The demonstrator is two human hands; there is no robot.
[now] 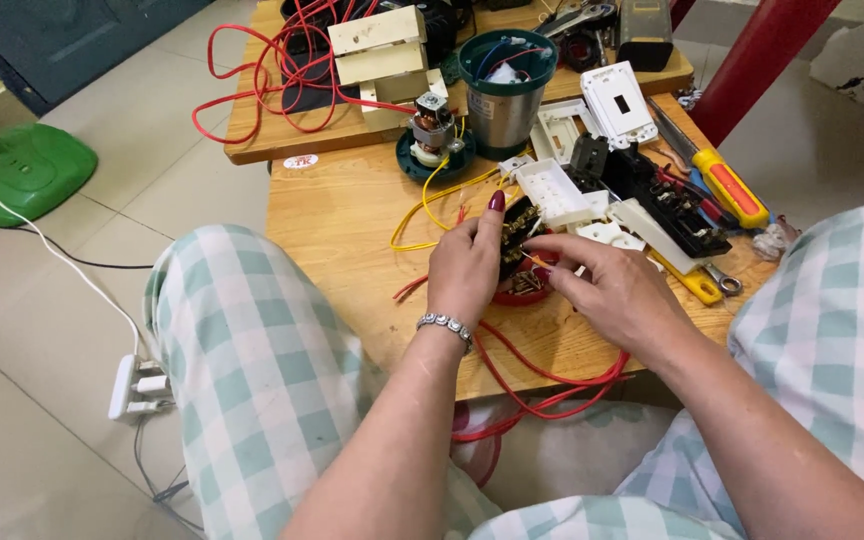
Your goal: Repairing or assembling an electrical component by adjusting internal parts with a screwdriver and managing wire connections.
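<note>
My left hand (465,268) grips a small black electrical part with metal contacts (518,231) over a low wooden table (352,205). My right hand (612,288) meets it from the right, fingertips pinching at the part's lower side. Beneath both hands lies a red round piece (519,294), mostly hidden. Red wires (542,385) loop out from under my hands and over the table's near edge. A yellow wire (430,200) runs from the part toward a small motor (433,130) on a green base.
White switch housings (562,192), a black terminal block (667,200), a yellow-red screwdriver (732,187) and a wrench (722,280) lie right of my hands. A steel cup with a green rim (504,85) stands behind. A white power strip (137,385) sits on the floor at left.
</note>
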